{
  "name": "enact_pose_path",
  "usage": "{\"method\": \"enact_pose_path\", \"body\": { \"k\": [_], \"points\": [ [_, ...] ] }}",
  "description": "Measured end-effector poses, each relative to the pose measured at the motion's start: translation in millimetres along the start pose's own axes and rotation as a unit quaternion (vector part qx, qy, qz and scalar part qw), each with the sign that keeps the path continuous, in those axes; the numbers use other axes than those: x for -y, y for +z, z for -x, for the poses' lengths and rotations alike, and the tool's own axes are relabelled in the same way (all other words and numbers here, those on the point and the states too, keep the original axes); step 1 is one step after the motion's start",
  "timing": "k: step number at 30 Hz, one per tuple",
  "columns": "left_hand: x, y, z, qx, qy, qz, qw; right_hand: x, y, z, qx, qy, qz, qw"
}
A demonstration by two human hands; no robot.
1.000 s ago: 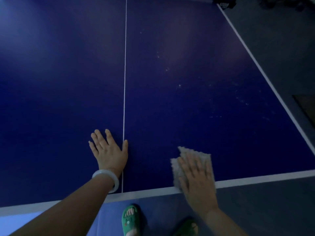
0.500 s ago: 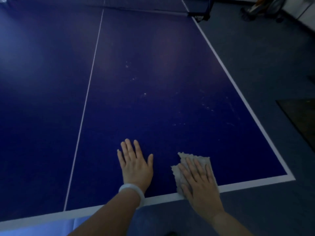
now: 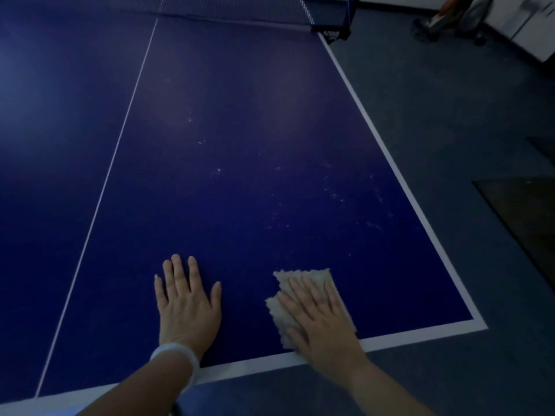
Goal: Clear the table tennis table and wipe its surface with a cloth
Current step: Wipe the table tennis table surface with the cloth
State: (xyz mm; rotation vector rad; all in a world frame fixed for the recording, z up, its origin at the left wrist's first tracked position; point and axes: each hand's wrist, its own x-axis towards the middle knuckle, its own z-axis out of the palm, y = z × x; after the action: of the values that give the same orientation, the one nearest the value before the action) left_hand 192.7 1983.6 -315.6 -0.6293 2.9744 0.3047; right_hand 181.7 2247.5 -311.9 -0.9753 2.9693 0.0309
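**Both hands flat on table; cloth under right hand at near right corner**

The blue table carries a white border and a thin white centre line running from the near edge toward the net at the far end. Pale specks and smudges show on the right half of the surface, between the hands and the net, denser toward the right sideline.

The left hand lies palm down on the bare surface, fingers straight and slightly spread, grasping nothing. A white bangle sits on its wrist, over the near end line.

The right hand lies palm down on the cloth, fingers extended and pressing it flat; it does not curl round it. The cloth is light-coloured with a ragged edge, lying on the right half close to the near end line, well inside the right corner. The two hands are near each other but apart.

Grey floor surrounds the table. A dark mat lies on it to the right. Blurred items stand at top right; not identifiable.
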Motion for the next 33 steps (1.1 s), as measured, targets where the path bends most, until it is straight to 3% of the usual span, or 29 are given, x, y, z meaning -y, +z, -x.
{"method": "enact_pose_path", "body": {
  "k": [2, 4, 6, 8, 10, 12, 14, 16, 18, 21, 22, 24, 28, 31, 33],
  "points": [
    [-1.4, -0.2, 0.7, -0.001, 0.001, 0.003, 1.000, -47.2, 0.2, 15.1, 0.008, 0.012, 0.053, 0.998],
    [-3.0, -1.0, 1.3, 0.002, -0.001, 0.002, 1.000, -92.3, -3.7, 26.5, 0.032, 0.169, 0.059, 0.983],
    [-3.9, -2.5, 1.1, 0.003, -0.004, -0.003, 1.000, -107.5, -7.2, 26.0, 0.031, 0.357, -0.008, 0.934],
    [-4.8, -4.0, 1.7, 0.005, -0.005, -0.004, 1.000, -89.4, -9.4, 10.6, 0.036, 0.427, -0.048, 0.902],
    [-5.9, -5.0, 2.0, 0.005, -0.006, -0.001, 1.000, -53.9, -9.2, -11.3, 0.020, 0.343, -0.037, 0.938],
    [-6.9, -5.7, 1.8, 0.006, -0.004, 0.002, 1.000, -15.3, -6.4, -32.2, 0.006, 0.194, -0.028, 0.980],
    [-6.7, -6.2, 1.9, 0.006, -0.005, -0.001, 1.000, 2.6, -4.8, -49.1, 0.007, 0.069, -0.019, 0.997],
    [-6.3, -6.2, 1.8, 0.003, -0.005, -0.005, 1.000, -14.3, -6.6, -62.3, 0.019, 0.007, 0.003, 1.000],
    [-6.6, -6.0, 1.6, -0.004, -0.004, -0.001, 1.000, -49.2, -7.6, -67.9, 0.047, 0.043, 0.039, 0.997],
    [-6.5, -4.4, 3.3, -0.009, 0.003, 0.005, 1.000, -78.4, -14.5, -66.7, 0.049, 0.317, -0.041, 0.946],
    [-5.8, -3.7, 3.6, -0.010, 0.004, 0.007, 1.000, -70.2, -16.2, -66.3, 0.061, 0.359, -0.063, 0.929],
    [-4.7, -2.6, 3.0, -0.011, 0.004, 0.009, 1.000, -34.6, -11.7, -65.8, 0.051, 0.318, -0.055, 0.945],
    [-4.5, -0.1, 0.3, -0.002, 0.002, -0.004, 1.000, 28.6, -7.4, -86.2, 0.028, 0.113, -0.059, 0.991],
    [-4.3, -0.6, 0.3, -0.010, 0.001, -0.006, 1.000, 19.9, -7.5, -126.7, 0.046, 0.012, -0.023, 0.999],
    [-4.1, -0.7, -0.6, -0.016, 0.001, -0.003, 1.000, -14.2, -8.8, -154.1, 0.072, 0.021, -0.014, 0.997]
  ]
}}
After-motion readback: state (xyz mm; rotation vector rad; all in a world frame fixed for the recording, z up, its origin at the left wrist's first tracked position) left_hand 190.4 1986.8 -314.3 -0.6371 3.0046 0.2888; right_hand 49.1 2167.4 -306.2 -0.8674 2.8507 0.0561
